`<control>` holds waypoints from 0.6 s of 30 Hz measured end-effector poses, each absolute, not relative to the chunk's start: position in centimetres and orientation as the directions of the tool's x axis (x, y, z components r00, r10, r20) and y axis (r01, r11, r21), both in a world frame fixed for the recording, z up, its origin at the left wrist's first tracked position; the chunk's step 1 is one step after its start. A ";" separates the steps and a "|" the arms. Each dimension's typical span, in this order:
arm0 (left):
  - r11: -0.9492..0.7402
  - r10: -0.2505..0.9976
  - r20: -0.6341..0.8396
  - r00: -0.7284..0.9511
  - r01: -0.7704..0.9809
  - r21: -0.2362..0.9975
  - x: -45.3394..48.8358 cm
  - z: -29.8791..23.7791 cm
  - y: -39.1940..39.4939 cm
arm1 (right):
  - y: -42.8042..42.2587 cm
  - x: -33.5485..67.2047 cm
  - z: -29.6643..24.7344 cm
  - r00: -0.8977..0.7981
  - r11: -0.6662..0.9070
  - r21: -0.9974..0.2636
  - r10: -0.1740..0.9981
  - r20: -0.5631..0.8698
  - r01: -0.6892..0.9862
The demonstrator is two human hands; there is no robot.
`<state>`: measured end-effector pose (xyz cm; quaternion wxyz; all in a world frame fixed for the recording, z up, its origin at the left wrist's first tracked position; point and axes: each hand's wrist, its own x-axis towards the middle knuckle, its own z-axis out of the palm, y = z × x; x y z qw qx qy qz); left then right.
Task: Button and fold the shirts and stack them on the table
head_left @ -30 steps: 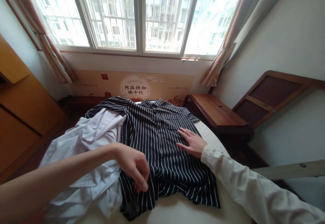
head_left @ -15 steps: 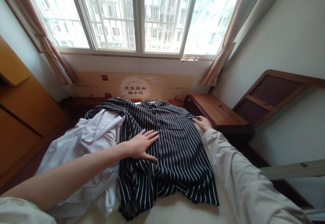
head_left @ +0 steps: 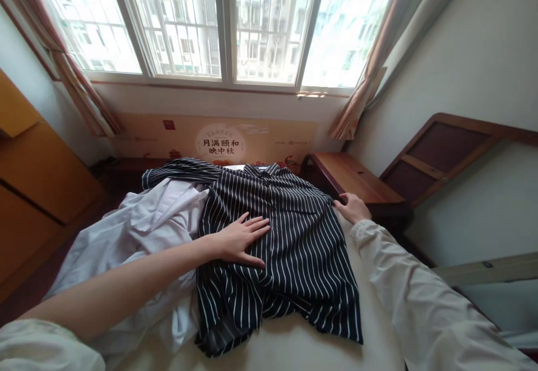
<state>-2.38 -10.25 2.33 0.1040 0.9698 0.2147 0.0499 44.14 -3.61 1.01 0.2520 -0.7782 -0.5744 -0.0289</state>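
Observation:
A black shirt with white stripes (head_left: 302,247) lies spread on a cream surface (head_left: 290,343), its collar toward the window. My left hand (head_left: 241,241) rests flat on the middle of the shirt, fingers spread. At the shirt's right edge, my right hand (head_left: 353,208) pinches the end of the right sleeve, pulled out sideways. The left sleeve lies stretched over a heap of white cloth (head_left: 143,231) beside the shirt. Its lower hem is wavy, with a folded corner at the front left.
A wooden side table (head_left: 357,177) stands behind my right hand, with a wood-framed panel (head_left: 441,147) beyond it. An orange wooden cabinet (head_left: 46,175) is on the left. At the back, a printed banner (head_left: 168,138) runs below a barred window (head_left: 269,29).
My right hand has moved right with the sleeve in it, drawing the upper part of the shirt to the right. My left hand stays flat on the cloth.

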 end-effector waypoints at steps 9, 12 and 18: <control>-0.927 0.364 0.160 0.918 0.339 0.163 -4.2 3.8 -10.9 | -11.3 32.9 3.5 -0.583 0.712 -0.224 0.684 0.439 0.666; -0.927 0.356 0.167 0.920 0.324 0.191 -5.2 5.0 -11.9 | -15.3 29.4 4.5 -0.775 0.836 -0.293 0.544 0.322 0.465; -0.925 0.248 0.093 0.964 0.208 0.317 -6.5 6.0 -14.0 | -18.5 26.4 5.0 -0.855 0.823 -0.420 0.487 0.176 0.382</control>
